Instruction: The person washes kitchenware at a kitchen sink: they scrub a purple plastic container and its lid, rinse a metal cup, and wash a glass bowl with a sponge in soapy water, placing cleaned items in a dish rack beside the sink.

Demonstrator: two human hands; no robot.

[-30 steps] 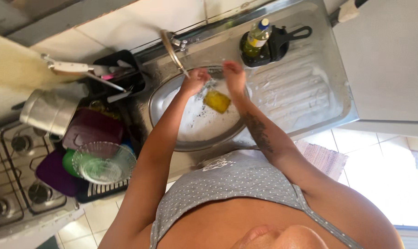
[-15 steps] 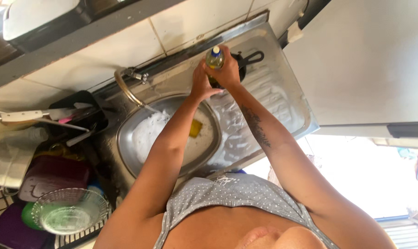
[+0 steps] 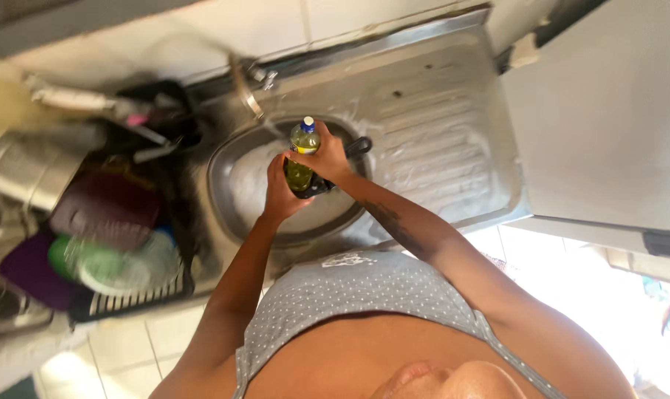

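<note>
Both my hands hold a clear bottle of yellow-green liquid with a blue cap [image 3: 304,140] over the round steel sink basin [image 3: 224,159]. The bottle sits in a black holder with a handle [image 3: 357,145]. My right hand [image 3: 329,161], on the tattooed arm, wraps the bottle and holder from the right. From the left and below, my left hand [image 3: 279,193] grips the holder's base. White foam [image 3: 248,185] covers the basin bottom. The yellow sponge is hidden.
A curved tap [image 3: 244,87] arches over the basin. The ribbed steel drainboard [image 3: 438,140] to the right is soapy. Left of the sink stands a dish rack [image 3: 128,292] with a glass bowl [image 3: 113,266], purple and dark red containers, and a steel pot [image 3: 25,174].
The bottle and its black holder have come off the back of the drainboard and moved down-left over the basin. Before that, both hands were at the tap over the sponge.
</note>
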